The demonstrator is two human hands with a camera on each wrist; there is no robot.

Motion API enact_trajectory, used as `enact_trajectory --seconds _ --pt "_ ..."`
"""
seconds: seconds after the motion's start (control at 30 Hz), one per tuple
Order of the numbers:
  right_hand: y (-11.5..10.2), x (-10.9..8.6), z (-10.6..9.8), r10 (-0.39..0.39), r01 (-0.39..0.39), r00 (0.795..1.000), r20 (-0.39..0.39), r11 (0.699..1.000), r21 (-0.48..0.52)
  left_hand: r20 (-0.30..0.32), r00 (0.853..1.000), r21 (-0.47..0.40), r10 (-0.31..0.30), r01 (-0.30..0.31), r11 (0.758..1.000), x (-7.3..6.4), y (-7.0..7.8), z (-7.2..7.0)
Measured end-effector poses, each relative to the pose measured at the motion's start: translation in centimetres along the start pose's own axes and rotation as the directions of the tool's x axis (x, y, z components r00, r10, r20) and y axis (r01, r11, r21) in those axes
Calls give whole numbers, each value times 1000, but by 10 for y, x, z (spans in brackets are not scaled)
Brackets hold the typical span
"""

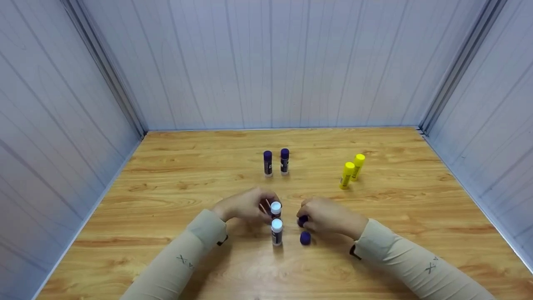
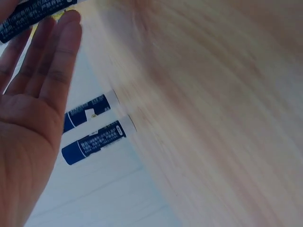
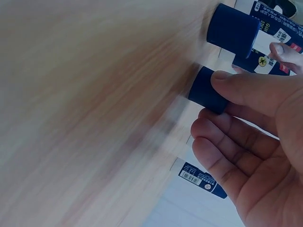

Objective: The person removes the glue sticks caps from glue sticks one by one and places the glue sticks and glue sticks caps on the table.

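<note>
Near the middle of the table, my left hand (image 1: 250, 205) holds an uncapped glue stick (image 1: 276, 209) upright between thumb and fingers. In the left wrist view, part of this glue stick (image 2: 35, 16) shows across the extended fingers. A second uncapped glue stick (image 1: 277, 233) with a white top stands just nearer to me. My right hand (image 1: 331, 216) pinches a dark blue cap (image 3: 207, 90) between thumb and fingers, close over the table. Another dark blue cap (image 1: 305, 238) rests on the wood beside it, nearer to me.
Two capped dark blue glue sticks (image 1: 267, 163) stand farther back, side by side. Two yellow glue sticks (image 1: 347, 176) stand close together at the back right. Pale panels (image 1: 250, 62) wall the wooden table (image 1: 187, 166) at the back and both sides.
</note>
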State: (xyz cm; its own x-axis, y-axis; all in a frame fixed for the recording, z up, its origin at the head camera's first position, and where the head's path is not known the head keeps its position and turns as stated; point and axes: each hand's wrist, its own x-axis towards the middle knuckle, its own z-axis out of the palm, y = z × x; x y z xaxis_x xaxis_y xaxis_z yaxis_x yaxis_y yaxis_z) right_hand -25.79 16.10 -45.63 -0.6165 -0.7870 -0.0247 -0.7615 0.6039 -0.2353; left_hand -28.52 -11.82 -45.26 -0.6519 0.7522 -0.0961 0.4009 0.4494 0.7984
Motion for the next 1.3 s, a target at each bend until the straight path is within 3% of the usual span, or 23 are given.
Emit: enact_trajectory --seconds 0.1,0.2,0.3,0.4,0.5,0.63,0.73,0.87,1.03,1.3 --pt "0 0 0 2 -2 1000 -3 1000 1 15 999 17 -37 37 999 -1 -3 -7" --pt "-1 0 0 3 -3 1000 -3 1000 -5 -16 998 54 -55 55 997 -1 -6 -16" --pt "-1 0 0 -2 2 1000 -9 1000 -27 -81 995 68 -64 70 995 0 -8 -26" --pt "-1 0 0 -3 2 1000 -9 999 -43 -175 981 59 -86 97 993 2 -11 -34" --pt "-1 0 0 2 -2 1000 -5 999 -48 -295 947 36 -125 142 989 6 -15 -39" --pt "-2 1 -1 13 -13 1000 6 999 -48 -424 878 -29 -220 230 973 11 -21 -42" --pt "-3 1 0 18 -17 1000 12 999 -39 -472 829 -99 -299 287 953 16 -25 -43" --pt "-4 1 0 30 -30 999 17 999 -26 -493 793 -177 -358 312 934 24 -30 -46" --pt "-5 0 -1 49 -49 998 26 998 -27 -495 776 -208 -391 332 920 36 -31 -47" --pt "-3 -1 2 33 -33 999 7 999 -24 -482 778 -235 -403 328 915 55 -34 -44"
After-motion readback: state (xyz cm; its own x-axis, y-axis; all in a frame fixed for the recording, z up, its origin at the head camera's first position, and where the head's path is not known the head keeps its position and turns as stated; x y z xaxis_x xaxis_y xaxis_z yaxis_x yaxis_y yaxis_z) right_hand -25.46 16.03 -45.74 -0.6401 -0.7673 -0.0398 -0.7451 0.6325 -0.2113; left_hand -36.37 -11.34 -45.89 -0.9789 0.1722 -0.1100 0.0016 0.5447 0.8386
